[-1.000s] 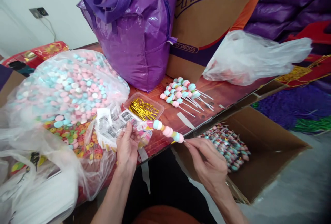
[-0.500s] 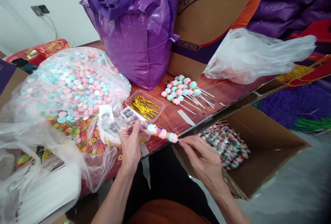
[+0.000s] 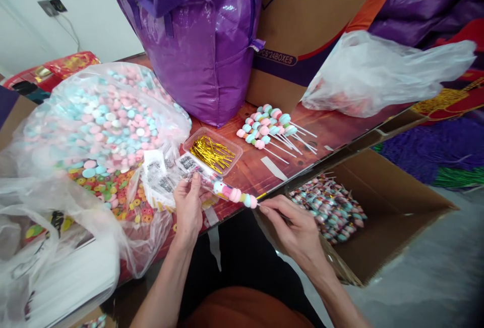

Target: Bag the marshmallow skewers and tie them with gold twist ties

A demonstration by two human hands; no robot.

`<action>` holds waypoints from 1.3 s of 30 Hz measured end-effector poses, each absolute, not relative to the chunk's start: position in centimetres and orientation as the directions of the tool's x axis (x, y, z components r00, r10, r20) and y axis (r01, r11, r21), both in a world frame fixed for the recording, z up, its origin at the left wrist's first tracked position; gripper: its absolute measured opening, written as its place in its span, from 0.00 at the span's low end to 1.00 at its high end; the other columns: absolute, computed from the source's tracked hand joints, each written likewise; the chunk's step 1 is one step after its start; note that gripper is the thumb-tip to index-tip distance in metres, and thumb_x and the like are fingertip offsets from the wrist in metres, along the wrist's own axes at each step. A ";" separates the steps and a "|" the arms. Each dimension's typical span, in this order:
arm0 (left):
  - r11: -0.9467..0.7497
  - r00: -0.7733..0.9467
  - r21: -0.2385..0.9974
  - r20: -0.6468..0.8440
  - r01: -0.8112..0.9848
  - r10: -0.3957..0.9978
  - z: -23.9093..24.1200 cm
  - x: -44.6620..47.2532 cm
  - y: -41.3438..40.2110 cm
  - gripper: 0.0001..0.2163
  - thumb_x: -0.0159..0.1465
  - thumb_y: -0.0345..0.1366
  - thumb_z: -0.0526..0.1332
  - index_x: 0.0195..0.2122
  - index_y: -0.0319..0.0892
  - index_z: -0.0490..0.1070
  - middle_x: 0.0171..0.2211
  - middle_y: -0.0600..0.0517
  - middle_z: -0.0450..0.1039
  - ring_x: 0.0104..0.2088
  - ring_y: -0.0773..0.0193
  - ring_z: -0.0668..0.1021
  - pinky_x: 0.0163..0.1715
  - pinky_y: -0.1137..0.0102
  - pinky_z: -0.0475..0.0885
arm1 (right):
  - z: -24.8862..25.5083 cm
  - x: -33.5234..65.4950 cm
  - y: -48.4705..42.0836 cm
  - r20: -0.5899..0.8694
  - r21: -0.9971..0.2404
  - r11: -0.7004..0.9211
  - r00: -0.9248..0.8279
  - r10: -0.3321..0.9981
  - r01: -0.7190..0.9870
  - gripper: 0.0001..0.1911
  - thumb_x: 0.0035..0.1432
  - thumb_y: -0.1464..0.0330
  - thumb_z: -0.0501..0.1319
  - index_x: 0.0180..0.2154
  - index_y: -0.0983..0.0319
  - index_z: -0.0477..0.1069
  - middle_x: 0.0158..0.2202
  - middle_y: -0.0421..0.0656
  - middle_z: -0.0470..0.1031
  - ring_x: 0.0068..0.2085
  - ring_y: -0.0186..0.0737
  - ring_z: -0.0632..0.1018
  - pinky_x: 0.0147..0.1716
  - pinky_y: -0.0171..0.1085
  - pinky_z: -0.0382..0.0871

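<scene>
My right hand [image 3: 293,224] pinches the white stick of a candy skewer [image 3: 236,195] strung with pink, blue and yellow-green pieces. The skewer's far end lies inside a clear printed bag [image 3: 206,179], whose other end my left hand [image 3: 189,207] grips between thumb and fingers. Near my left hand is a fanned stack of clear bags with white labels [image 3: 154,179]. Just beyond it a clear plastic tray [image 3: 236,159] holds gold twist ties [image 3: 212,152]. Several candy skewers [image 3: 266,126] lie in a pile on the red table [image 3: 245,172].
At left are a large bag of pastel candies [image 3: 113,111], candy rings [image 3: 124,197] and white sticks [image 3: 75,285] in plastic. A purple bag [image 3: 204,50] and a carton [image 3: 313,20] stand behind. Below right, an open box [image 3: 393,217] contains wrapped skewers [image 3: 333,207].
The skewer has slid a little further into the clear bag, as my right hand has moved slightly left. The view has shifted slightly.
</scene>
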State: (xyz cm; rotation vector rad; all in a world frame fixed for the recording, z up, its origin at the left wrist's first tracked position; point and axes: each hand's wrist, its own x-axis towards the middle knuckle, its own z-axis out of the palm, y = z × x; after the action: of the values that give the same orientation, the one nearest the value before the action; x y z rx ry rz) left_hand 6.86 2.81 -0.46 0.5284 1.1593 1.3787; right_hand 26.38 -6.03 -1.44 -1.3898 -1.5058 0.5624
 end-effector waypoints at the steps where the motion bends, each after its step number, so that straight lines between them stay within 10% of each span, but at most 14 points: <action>1: 0.202 -0.197 0.863 -0.322 -0.464 0.926 -0.6 6.9 2.7 0.20 0.48 0.48 0.75 0.31 0.39 0.72 0.24 0.55 0.76 0.22 0.69 0.76 0.22 0.75 0.72 | -1.4 26.3 -6.0 0.355 -0.834 0.253 0.127 0.926 0.490 0.07 0.65 0.73 0.61 0.34 0.60 0.75 0.29 0.39 0.73 0.30 0.35 0.73 0.31 0.34 0.65; 22: 0.296 0.038 0.830 -0.317 -0.473 0.948 -0.7 9.8 -0.4 0.16 0.60 0.47 0.69 0.40 0.41 0.71 0.37 0.49 0.80 0.35 0.62 0.82 0.40 0.67 0.76 | -2.2 20.7 -5.6 0.325 -0.833 0.170 0.218 0.920 0.527 0.11 0.66 0.72 0.56 0.29 0.61 0.68 0.25 0.38 0.68 0.26 0.33 0.70 0.28 0.32 0.63; 39: 0.330 0.092 0.808 -0.328 -0.488 0.940 -0.5 8.1 -0.9 0.16 0.59 0.47 0.70 0.41 0.40 0.76 0.39 0.46 0.81 0.37 0.59 0.83 0.39 0.66 0.77 | -1.5 20.0 -6.0 -0.120 -0.984 -0.131 0.094 0.988 0.120 0.17 0.65 0.59 0.56 0.25 0.60 0.66 0.18 0.35 0.62 0.22 0.32 0.63 0.23 0.33 0.58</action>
State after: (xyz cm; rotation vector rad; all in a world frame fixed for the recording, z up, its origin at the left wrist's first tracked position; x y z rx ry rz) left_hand 8.10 -0.91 -0.49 0.5848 0.9669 1.1542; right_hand 19.99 -6.02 -1.54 -1.4358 -1.1736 1.1731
